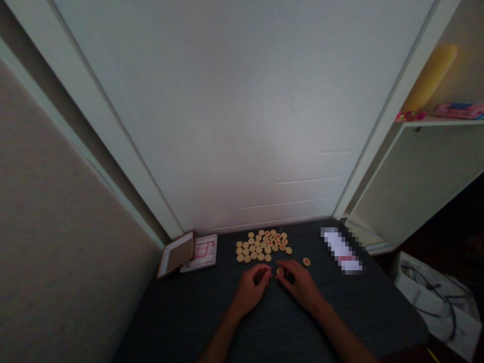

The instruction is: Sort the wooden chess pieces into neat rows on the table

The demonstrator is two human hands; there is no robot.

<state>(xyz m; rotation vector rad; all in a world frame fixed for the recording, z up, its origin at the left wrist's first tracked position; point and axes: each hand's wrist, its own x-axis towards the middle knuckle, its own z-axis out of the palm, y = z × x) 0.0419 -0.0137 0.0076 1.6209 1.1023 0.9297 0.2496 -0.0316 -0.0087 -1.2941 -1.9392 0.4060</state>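
My right hand (pixel 300 283) pinches a round wooden Chinese chess piece (pixel 280 271) with a red character between thumb and fingers, low over the dark table. To its left, my left hand (pixel 249 288) is closed with thumb and fingertips together; whether anything small is between them I cannot make out. Just beyond both hands lies a cluster of round wooden pieces (pixel 258 250). Many show plain faces, while several at the right carry red or dark characters. One loose piece (pixel 306 261) with a red mark rests apart, right of my right hand.
An open box (pixel 177 256) with a brown inside leans over a white-and-red lid or box (pixel 206 252) at the left back. A blurred-out paper (pixel 342 252) lies at the right on the dark table (pixel 181 312). A white panel rises behind; a white bin with cables (pixel 438 297) stands right.
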